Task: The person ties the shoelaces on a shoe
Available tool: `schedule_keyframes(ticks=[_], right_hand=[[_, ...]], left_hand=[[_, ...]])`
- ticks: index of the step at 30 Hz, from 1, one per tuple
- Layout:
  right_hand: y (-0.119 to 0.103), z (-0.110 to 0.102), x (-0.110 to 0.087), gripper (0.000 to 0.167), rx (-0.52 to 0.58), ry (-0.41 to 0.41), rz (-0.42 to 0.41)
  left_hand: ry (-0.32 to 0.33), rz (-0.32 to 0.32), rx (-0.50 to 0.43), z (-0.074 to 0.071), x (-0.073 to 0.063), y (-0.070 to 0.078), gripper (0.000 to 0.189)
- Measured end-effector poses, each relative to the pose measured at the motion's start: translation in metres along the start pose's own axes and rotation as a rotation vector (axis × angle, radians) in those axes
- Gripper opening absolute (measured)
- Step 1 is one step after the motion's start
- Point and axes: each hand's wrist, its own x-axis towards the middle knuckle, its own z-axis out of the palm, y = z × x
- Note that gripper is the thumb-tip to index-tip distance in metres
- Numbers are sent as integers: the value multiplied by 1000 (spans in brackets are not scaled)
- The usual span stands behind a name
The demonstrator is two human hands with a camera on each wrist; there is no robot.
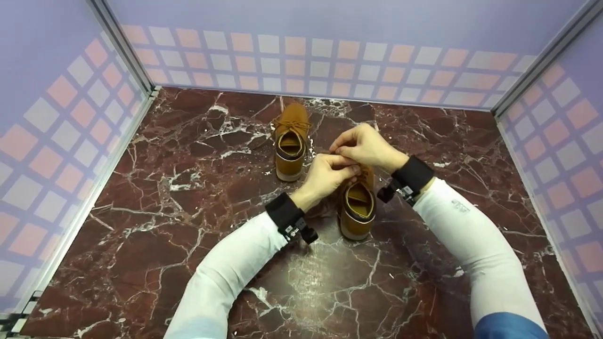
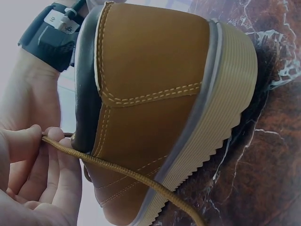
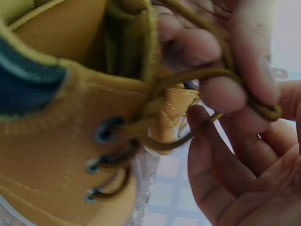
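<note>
On right sleeve [image 1: 459, 205] — tiny print, unreadable.

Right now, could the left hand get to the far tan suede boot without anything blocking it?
Probably yes, once it lets go. The left hand pinches the brown lace of the near tan boot; the far tan suede boot stands apart, with only bare marble tabletop between.
</note>
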Motion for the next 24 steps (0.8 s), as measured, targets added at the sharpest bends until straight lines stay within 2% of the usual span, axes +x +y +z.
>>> schedule_keyframes(ticks=[4,6,9,12,16,18,20,24], right_hand=[[8,1,-3,27,15,-19,63],[10,1,-7,27,-8,-6,57],[13,-1,-18,25,-61,50,17],[19,-3,-35,22,-86,145,-15],[29,-7,-56,17,9,256,-33],[32,-9,-64,12,71,283,-42],[35,-10,-70,9,113,276,-44],[37,-9,-74,16,141,222,-25]], left_hand=[[-9,-16,-11,0,1,1,16],[-12,-18,-13,0,1,1,16],[-16,-21,-22,-1,2,1,16],[-23,-35,-38,1,3,0,18],[-24,-70,-76,2,5,0,20],[-15,-77,-86,2,5,1,20],[-4,-68,-84,3,6,2,19],[9,-12,-27,4,7,3,17]])
